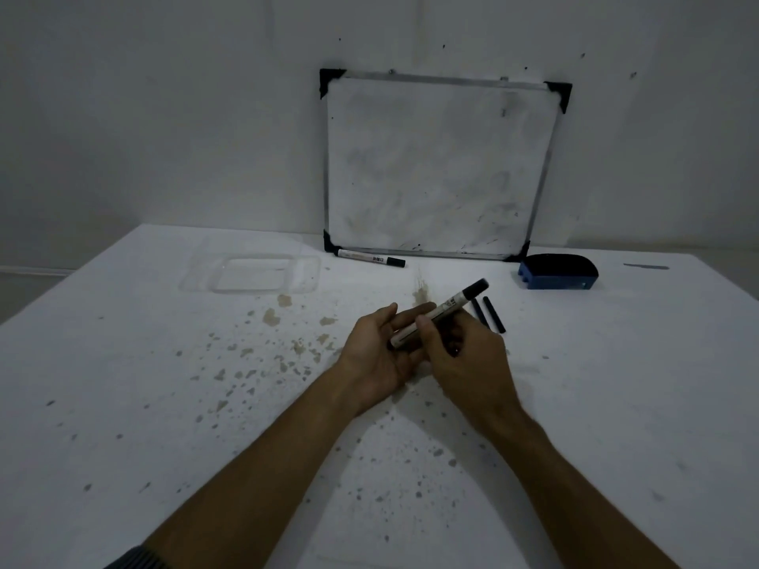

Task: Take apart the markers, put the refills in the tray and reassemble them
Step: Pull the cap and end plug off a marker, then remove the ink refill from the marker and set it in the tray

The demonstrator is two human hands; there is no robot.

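White, black-capped marker (439, 314); blue eraser (557, 273)

Whiteboard (439, 166) stands at the back of the table (123, 363), leaning on the wall. One marker (371, 258) lies at its foot, tray (250, 273) off to the left of that, eraser (557, 271) to the right. Two refills (488, 315) lie side by side nearer in, just right of the second marker (441, 312), which both hands, left hand (380, 349) and right hand (468, 355), hold above the middle of the table.

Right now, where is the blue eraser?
The blue eraser sits on the table at the far right in the head view, just right of the whiteboard's bottom corner.
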